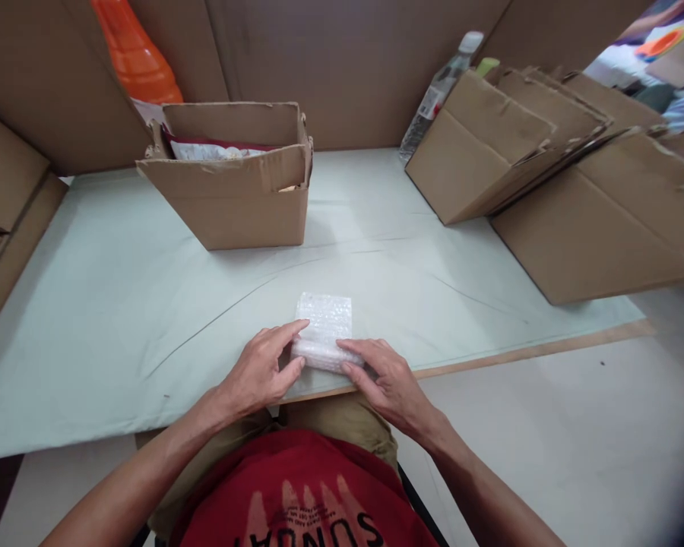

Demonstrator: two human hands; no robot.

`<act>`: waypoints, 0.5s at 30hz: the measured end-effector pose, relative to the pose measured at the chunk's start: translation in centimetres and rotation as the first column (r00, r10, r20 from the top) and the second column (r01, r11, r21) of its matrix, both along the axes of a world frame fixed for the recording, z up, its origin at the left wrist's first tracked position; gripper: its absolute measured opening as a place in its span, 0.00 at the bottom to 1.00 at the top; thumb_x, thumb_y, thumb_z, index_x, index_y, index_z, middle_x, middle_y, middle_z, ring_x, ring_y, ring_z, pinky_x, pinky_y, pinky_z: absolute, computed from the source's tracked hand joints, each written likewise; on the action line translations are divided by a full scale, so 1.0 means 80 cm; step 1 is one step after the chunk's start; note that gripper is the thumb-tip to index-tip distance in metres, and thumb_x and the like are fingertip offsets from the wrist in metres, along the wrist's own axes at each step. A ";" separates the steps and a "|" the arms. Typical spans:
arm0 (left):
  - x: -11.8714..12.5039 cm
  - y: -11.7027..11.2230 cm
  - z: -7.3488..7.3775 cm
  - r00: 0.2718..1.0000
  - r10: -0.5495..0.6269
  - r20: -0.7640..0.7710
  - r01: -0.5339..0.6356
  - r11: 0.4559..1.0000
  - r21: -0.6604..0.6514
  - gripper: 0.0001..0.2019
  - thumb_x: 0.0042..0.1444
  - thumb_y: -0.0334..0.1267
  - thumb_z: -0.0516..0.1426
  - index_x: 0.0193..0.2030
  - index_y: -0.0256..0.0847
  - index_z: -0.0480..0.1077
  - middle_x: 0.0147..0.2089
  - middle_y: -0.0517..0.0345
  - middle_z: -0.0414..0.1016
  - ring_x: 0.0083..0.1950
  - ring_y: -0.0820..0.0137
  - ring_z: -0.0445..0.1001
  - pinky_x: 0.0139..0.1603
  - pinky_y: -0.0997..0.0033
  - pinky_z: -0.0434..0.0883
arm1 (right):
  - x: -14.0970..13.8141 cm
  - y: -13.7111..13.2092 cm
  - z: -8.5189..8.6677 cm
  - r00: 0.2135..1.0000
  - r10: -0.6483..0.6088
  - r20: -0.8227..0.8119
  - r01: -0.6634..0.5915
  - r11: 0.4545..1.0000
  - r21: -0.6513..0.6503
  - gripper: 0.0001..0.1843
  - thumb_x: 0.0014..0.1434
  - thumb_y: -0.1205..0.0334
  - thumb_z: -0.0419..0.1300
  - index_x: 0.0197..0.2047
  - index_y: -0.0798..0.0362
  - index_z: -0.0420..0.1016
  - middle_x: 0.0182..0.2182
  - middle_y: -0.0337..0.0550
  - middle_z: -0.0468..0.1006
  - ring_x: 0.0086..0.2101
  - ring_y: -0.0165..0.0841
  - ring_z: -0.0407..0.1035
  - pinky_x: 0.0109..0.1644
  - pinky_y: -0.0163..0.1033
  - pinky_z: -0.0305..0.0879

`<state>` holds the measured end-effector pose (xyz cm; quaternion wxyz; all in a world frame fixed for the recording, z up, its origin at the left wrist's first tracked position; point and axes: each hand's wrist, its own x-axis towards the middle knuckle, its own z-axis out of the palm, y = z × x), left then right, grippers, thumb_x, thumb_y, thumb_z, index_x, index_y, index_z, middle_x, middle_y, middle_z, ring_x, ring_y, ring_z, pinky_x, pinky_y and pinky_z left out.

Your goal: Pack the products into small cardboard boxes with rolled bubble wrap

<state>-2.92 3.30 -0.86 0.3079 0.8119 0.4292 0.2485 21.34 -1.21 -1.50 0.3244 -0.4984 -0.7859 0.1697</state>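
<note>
A small piece of bubble wrap (324,313) lies on the pale cloth near the table's front edge. Its near end is rolled up, and the far part stays flat. My left hand (265,365) grips the roll's left end between thumb and fingers. At the right end, my right hand (384,376) pinches the roll in the same way. Whether anything is wrapped inside the roll cannot be made out.
An open cardboard box (251,201) holding white and red packets stands beyond my hands. More cardboard boxes (604,220) stand at the right, beside a clear plastic bottle (433,102). An orange bottle (140,61) is at the back left. Cardboard walls surround the cloth-covered table (119,289).
</note>
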 end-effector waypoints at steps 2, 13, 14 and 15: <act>0.004 0.004 0.000 0.997 0.053 -0.061 -0.055 0.998 -0.025 0.22 0.60 0.36 0.55 0.62 0.40 0.67 0.38 0.57 0.79 0.33 0.69 0.73 0.40 0.65 0.73 | -0.001 -0.003 0.002 0.996 -0.069 0.053 0.063 0.993 0.103 0.15 0.67 0.62 0.58 0.56 0.51 0.73 0.49 0.52 0.80 0.47 0.42 0.75 0.49 0.48 0.71; 0.010 -0.004 -0.005 0.900 0.385 0.204 -0.307 0.893 -0.330 0.28 0.60 0.44 0.57 0.66 0.39 0.60 0.48 0.49 0.77 0.40 0.68 0.77 0.41 0.65 0.76 | -0.013 0.025 -0.011 0.994 -0.053 0.093 0.041 0.991 0.128 0.15 0.67 0.65 0.57 0.57 0.51 0.73 0.47 0.50 0.82 0.45 0.42 0.76 0.49 0.49 0.70; 0.011 -0.010 -0.007 0.856 0.430 0.285 -0.289 0.858 -0.425 0.31 0.60 0.43 0.57 0.68 0.38 0.55 0.52 0.45 0.75 0.45 0.66 0.78 0.45 0.63 0.77 | -0.016 0.025 -0.010 0.997 -0.077 0.025 0.074 0.992 0.102 0.15 0.67 0.64 0.58 0.57 0.50 0.73 0.46 0.49 0.83 0.44 0.41 0.76 0.48 0.48 0.71; 0.014 -0.016 -0.008 0.811 0.464 0.357 -0.252 0.827 -0.502 0.34 0.60 0.42 0.57 0.70 0.37 0.51 0.55 0.43 0.74 0.50 0.64 0.78 0.49 0.61 0.77 | -0.020 0.024 -0.008 0.995 -0.093 -0.034 0.095 0.994 0.059 0.16 0.67 0.63 0.58 0.57 0.50 0.73 0.46 0.49 0.83 0.44 0.40 0.76 0.48 0.47 0.72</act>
